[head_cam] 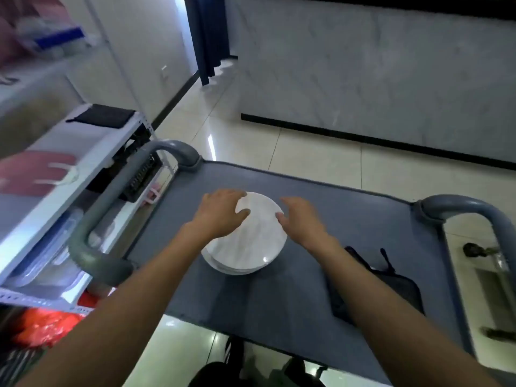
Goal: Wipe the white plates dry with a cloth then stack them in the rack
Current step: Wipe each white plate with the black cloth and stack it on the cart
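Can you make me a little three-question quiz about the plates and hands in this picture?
1. True or false: the white plates sit in a stack on the grey cart top.
2. Which hand is nearer the dark cloth lying on the cart? A. the left hand B. the right hand
3. Fill in: the cart has a curved grey ____ at each end.

Key: 1. true. 2. B. 3. handle. Both hands rest on the top plate, one on each side, with the fingers fairly straight.
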The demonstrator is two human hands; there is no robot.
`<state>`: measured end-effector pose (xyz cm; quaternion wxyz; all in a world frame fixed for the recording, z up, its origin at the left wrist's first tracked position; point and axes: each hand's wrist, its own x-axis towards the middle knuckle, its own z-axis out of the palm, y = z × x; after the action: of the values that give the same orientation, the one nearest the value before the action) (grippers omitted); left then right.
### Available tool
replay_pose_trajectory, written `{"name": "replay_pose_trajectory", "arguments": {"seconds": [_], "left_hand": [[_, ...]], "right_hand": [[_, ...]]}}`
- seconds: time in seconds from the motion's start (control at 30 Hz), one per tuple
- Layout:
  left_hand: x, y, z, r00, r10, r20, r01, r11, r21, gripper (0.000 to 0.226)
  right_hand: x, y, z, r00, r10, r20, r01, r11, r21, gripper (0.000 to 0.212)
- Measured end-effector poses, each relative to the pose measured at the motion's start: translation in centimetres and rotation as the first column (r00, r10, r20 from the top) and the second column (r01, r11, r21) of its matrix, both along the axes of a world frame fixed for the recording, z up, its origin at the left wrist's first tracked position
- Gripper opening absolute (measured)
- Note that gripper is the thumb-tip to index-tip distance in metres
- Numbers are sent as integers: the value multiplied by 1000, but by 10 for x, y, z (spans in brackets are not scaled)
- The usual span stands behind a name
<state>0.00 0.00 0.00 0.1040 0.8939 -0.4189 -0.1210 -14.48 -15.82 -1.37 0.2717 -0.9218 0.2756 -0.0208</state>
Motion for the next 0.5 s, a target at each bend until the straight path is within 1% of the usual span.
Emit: {"name": "replay_pose_trajectory", "arguments": {"seconds": [0.07, 0.13, 0.2, 0.3, 0.4, 0.5], "left_hand": [[-1, 8, -7, 1000, 12, 6, -12, 997, 73, 56], [-4, 17, -23, 999, 26, -21, -24, 995, 99, 56], [-6, 21, -33, 998, 32, -61, -25, 993, 112, 56], [-6, 24, -40, 997, 35, -63, -29, 995, 101, 55], [-7, 26, -43, 998, 40, -58, -35, 997, 70, 52], [-7, 27, -44, 998, 47, -50, -44, 997, 63, 51]], "right_hand": [[2, 4, -7, 999, -30, 18, 30, 999, 15, 30], [1, 9, -15, 998, -62, 15, 62, 998, 12, 27], [3, 10, -22, 992, -125, 14, 125, 991, 52, 26], [5, 7, -26, 984, -179, -6, 179, 979, 101, 25], [6, 6, -29, 978, -210, 4, 207, 968, 142, 21], [6, 6, -32, 960, -279, 1, 273, 942, 196, 16]]}}
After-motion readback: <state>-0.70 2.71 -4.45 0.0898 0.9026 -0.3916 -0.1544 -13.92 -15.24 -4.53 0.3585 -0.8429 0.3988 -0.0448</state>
